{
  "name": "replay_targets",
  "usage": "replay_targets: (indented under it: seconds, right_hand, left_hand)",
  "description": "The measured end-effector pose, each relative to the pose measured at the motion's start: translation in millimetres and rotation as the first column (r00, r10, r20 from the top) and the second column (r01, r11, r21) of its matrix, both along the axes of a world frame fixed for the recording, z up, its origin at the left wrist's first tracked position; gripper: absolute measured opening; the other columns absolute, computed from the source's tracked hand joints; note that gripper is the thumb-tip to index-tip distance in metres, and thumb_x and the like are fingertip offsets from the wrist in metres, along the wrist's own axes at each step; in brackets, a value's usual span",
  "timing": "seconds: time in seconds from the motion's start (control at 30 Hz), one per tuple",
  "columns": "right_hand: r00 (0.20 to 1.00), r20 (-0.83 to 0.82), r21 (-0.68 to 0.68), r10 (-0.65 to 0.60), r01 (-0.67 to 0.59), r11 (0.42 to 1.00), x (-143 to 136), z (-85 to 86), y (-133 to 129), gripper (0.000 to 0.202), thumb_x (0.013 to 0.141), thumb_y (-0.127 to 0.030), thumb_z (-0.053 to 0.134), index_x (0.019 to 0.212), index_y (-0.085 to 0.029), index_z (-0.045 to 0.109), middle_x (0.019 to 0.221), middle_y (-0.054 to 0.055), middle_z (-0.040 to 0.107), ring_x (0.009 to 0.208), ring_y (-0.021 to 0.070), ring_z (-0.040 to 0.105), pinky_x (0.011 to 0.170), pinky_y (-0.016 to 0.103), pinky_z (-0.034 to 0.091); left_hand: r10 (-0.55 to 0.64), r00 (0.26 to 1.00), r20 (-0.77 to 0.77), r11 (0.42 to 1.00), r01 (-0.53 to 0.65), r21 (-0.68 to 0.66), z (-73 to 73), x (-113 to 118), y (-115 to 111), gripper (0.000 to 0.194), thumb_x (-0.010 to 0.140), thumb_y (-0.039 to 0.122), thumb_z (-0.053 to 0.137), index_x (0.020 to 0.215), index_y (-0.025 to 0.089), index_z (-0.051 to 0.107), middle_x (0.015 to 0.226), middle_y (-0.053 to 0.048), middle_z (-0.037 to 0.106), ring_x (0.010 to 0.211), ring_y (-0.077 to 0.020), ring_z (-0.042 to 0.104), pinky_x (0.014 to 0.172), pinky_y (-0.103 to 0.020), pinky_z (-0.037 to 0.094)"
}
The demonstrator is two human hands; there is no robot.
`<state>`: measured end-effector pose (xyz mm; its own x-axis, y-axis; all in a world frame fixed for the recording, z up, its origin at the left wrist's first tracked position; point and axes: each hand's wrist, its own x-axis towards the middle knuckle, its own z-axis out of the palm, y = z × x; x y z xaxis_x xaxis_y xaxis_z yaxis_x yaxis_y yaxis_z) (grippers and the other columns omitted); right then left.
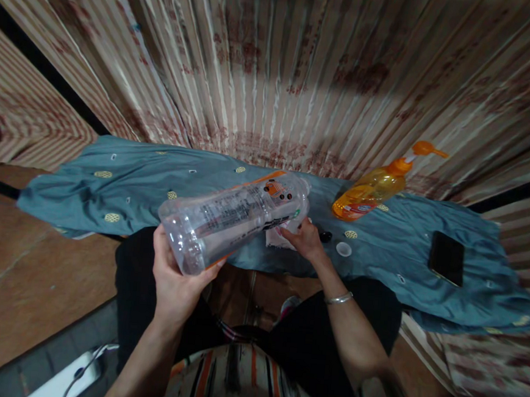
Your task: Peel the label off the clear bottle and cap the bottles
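- Blue-clothed bench (142, 179) is lying beyond the left grip (176, 280), its wrinkles possibly unsteadying the pump bottle (368, 194) beyond the right grip (307, 240) if jostled.
- Clear bottle (231, 217) is being clasped near its base by the left grip; slick plastic could be causing slippage.
- Right grip's closure cannot be told; the white disc (343, 249) beside it is risking being knocked.
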<state>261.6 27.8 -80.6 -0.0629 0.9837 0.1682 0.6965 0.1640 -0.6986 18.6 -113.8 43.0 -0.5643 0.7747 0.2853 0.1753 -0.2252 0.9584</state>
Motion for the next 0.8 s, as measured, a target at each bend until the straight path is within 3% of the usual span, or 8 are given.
replay_targets:
  seconds: [0.57, 0.8]
  right_hand:
    - [1.0, 0.021, -0.004, 0.007, -0.007, 1.0, -0.1, 4.0, -1.4, 0.049, 0.077, -0.038, 0.08, 0.118, -0.018, 0.063, 0.107, 0.014, 0.081, 0.101, 0.0335, 0.079, 0.084, 0.041, 0.062]
    - [0.999, 0.034, -0.028, 0.003, -0.002, 1.0, -0.8, 6.5, -1.2, 0.053, 0.076, -0.035, 0.081, 0.121, -0.015, 0.062, 0.11, 0.016, 0.081, 0.104, 0.0336, 0.079, 0.085, 0.04, 0.062]
  left_hand:
    - [-0.01, 1.0, -0.025, 1.0, 0.011, 0.013, 0.9, 0.2, 0.8, 0.09, 0.05, 0.048, 0.099, 0.127, 0.019, 0.061, 0.115, -0.01, 0.069, 0.102, -0.0272, 0.074, 0.088, -0.038, 0.063]
    - [0.009, 1.0, -0.016, 1.0, -0.009, 0.004, 1.5, 1.0, 0.7, 0.093, 0.049, 0.045, 0.1, 0.128, 0.018, 0.06, 0.118, -0.012, 0.069, 0.106, -0.03, 0.074, 0.096, -0.043, 0.061]
